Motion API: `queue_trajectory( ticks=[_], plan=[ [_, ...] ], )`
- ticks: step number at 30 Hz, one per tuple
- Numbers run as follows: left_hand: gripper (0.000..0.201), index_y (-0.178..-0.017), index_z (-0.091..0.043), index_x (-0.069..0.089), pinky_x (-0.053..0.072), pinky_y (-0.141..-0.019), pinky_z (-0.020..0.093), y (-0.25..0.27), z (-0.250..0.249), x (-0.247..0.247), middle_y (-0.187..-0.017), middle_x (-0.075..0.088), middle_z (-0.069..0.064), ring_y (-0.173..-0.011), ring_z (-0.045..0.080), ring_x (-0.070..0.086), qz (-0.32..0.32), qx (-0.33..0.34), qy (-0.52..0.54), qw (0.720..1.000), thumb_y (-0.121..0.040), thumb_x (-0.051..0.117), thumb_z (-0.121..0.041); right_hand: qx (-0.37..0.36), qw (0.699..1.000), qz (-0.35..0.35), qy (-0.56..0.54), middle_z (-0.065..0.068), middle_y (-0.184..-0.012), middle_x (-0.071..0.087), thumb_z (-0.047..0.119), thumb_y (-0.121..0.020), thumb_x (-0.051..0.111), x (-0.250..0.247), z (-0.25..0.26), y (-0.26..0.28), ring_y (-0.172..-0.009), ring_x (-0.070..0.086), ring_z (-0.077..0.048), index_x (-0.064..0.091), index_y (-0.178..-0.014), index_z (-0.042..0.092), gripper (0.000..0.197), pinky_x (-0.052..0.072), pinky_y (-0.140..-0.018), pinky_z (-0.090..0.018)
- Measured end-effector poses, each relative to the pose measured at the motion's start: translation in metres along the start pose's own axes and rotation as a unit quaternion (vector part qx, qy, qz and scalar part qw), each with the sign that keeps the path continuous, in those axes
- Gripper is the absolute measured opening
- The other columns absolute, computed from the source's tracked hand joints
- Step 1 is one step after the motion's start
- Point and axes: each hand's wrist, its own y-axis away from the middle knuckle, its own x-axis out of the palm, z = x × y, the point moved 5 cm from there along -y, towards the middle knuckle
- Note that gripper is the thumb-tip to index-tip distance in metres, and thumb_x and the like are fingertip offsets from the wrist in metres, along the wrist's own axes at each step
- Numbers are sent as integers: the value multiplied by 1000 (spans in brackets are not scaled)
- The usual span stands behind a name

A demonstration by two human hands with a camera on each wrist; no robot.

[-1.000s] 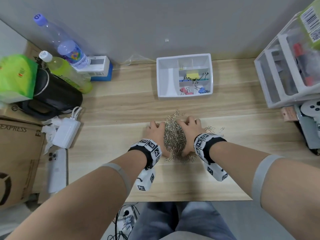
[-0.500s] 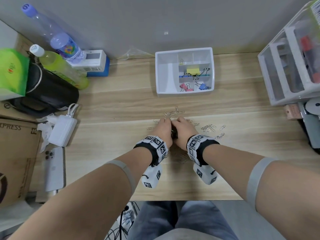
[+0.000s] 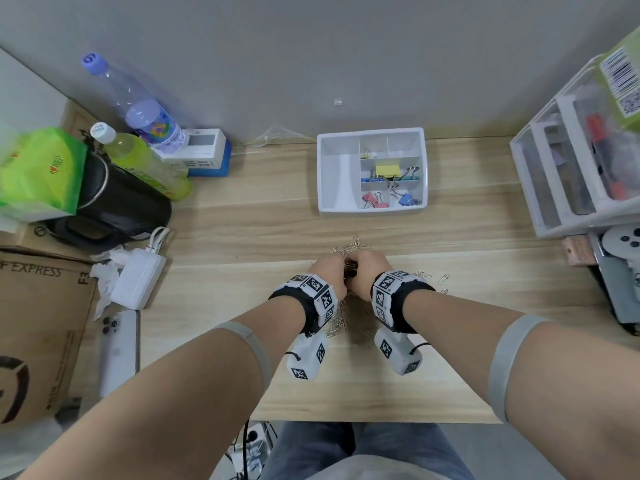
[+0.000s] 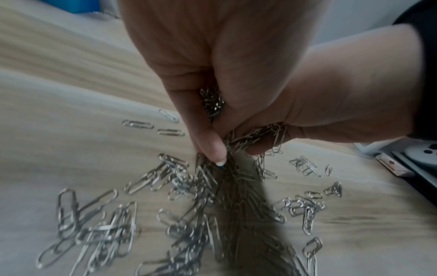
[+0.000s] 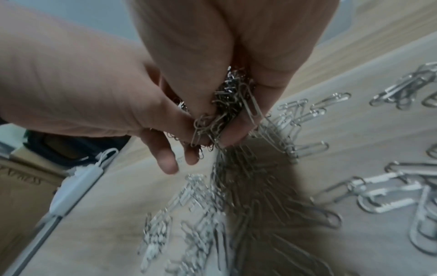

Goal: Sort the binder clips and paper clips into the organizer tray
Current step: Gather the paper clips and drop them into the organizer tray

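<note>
Both hands meet above the middle of the wooden table. My left hand (image 3: 327, 274) and right hand (image 3: 370, 269) press together and grip a bunch of silver paper clips (image 3: 349, 268) between them. In the left wrist view the bunch (image 4: 256, 137) hangs from the curled fingers, and many loose paper clips (image 4: 179, 184) lie scattered below. The right wrist view shows clips (image 5: 227, 104) packed between both palms. The white organizer tray (image 3: 337, 181) stands beyond the hands, with binder clips (image 3: 388, 169) in its right compartments; its long left compartment looks empty.
Bottles (image 3: 145, 157), a black bag (image 3: 117, 202), a white power bank (image 3: 138, 278), a phone (image 3: 117, 348) and a cardboard box (image 3: 38, 327) crowd the left. A clear drawer unit (image 3: 575, 168) and a game controller (image 3: 623, 244) stand at the right. The table's front edge (image 3: 346, 421) is near me.
A second ago my hands cupped a wide pile of paper clips on the table. Now they have closed together round a bunch, and loose clips lie around them.
</note>
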Motion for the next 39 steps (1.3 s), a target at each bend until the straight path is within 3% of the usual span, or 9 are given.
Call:
queue_trajectory(
  ticks=[7, 11, 16, 22, 26, 28, 32, 36, 39],
  plan=[
    [24, -112, -3, 57, 46, -71, 31, -1, -10, -27, -109, 65, 15, -99, 31, 64, 1, -2, -13, 1000, -89, 57, -2, 34, 999, -18, -25, -7, -89, 71, 2, -81, 64, -17, 12, -5, -78, 60, -21, 72, -100, 11, 22, 46, -72, -27],
    [27, -113, -2, 58, 46, -71, 29, 1, -9, -30, -110, 67, 14, -102, 30, 64, 19, -16, -28, 999, -87, 63, 0, 47, 999, -4, -28, -9, -101, 73, 2, -80, 67, -13, 14, -7, -92, 67, -25, 72, -107, 12, 29, 48, -75, -27],
    [24, -110, 0, 60, 44, -69, 28, 0, -4, -36, -103, 66, 13, -95, 28, 64, 25, -20, -33, 999, -86, 65, -1, 61, 997, -10, -38, -9, -96, 72, 4, -81, 65, -10, 18, -12, -76, 58, -20, 72, -101, 12, 23, 46, -71, -26],
    [35, -112, -2, 59, 50, -74, 28, -3, 2, -50, -92, 63, 6, -90, 25, 63, 36, -34, -43, 998, -80, 74, -4, 75, 996, -20, -37, -6, -87, 69, 7, -80, 65, -16, 32, -19, -79, 62, -23, 71, -94, 16, 17, 46, -69, -26],
    [26, -112, -1, 58, 56, -76, 33, -9, -3, -77, -110, 67, 15, -98, 29, 67, 7, -22, -28, 999, -86, 62, 1, 74, 996, -38, -40, -2, -77, 63, 5, -79, 65, -37, 50, -27, -74, 60, -20, 69, -87, 16, 14, 46, -67, -26],
    [29, -114, 0, 58, 51, -72, 28, -14, -8, -96, -106, 65, 14, -97, 28, 66, -7, -13, -47, 999, -85, 63, 1, 75, 995, -46, -50, -2, -76, 64, 5, -78, 65, -50, 60, -32, -72, 61, -21, 67, -84, 17, 14, 50, -65, -27],
    [30, -114, 1, 58, 46, -69, 27, -33, -20, -140, -77, 50, 4, -81, 24, 55, -18, -2, -77, 997, -85, 64, 2, 71, 992, -73, -71, -2, -75, 66, 6, -78, 66, -84, 82, -49, -73, 65, -21, 63, -78, 20, 15, 57, -63, -31],
    [29, -113, 0, 57, 46, -69, 28, -60, -32, -175, -92, 59, 8, -80, 23, 54, -49, 19, -107, 993, -85, 65, 0, 75, 987, -102, -97, -5, -79, 66, 5, -79, 65, -119, 93, -69, -76, 66, -23, 68, -86, 17, 14, 59, -72, -33],
    [27, -112, 0, 57, 44, -64, 28, -80, -39, -189, -86, 58, 7, -79, 21, 54, -58, 28, -111, 992, -86, 63, 1, 90, 980, -120, -130, -8, -81, 68, 4, -77, 66, -135, 95, -86, -81, 70, -28, 65, -79, 18, 14, 61, -76, -41]
  ],
)
